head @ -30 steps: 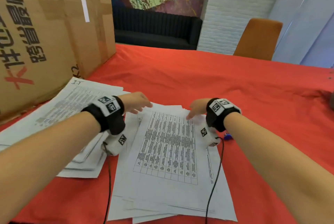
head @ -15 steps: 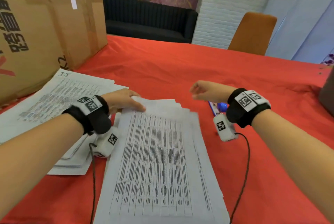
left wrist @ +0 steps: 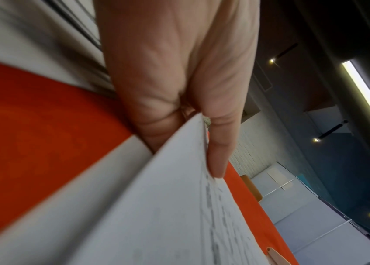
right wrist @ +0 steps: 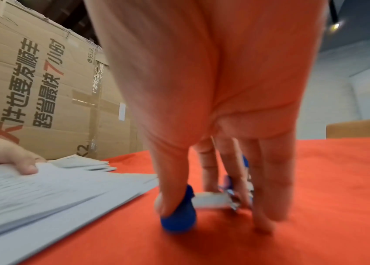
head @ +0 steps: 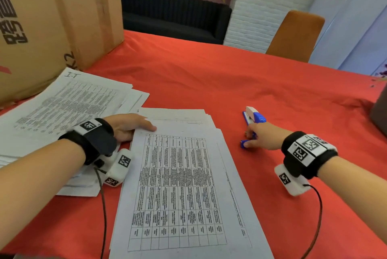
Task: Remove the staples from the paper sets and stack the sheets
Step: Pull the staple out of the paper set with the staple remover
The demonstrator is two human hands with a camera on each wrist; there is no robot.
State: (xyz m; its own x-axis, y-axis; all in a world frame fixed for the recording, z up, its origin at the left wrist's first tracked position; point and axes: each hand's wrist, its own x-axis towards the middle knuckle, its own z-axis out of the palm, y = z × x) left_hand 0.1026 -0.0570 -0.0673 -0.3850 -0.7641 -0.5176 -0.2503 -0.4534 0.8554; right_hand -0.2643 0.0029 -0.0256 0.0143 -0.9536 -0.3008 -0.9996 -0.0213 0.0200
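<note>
Cardboard box (head: 52,18): printed Chinese text with a red "7"; "K2" near its lower corner. Paper set (head: 178,185): lies centre on the red tablecloth (head: 230,74), far-left corner pinched by the left hand (head: 127,125). Right hand (head: 262,136) fingers close round the blue staple remover (right wrist: 179,213) beside the stapler (head: 253,117). Judged step: tool pickup; next, carry it to the held corner.
</note>
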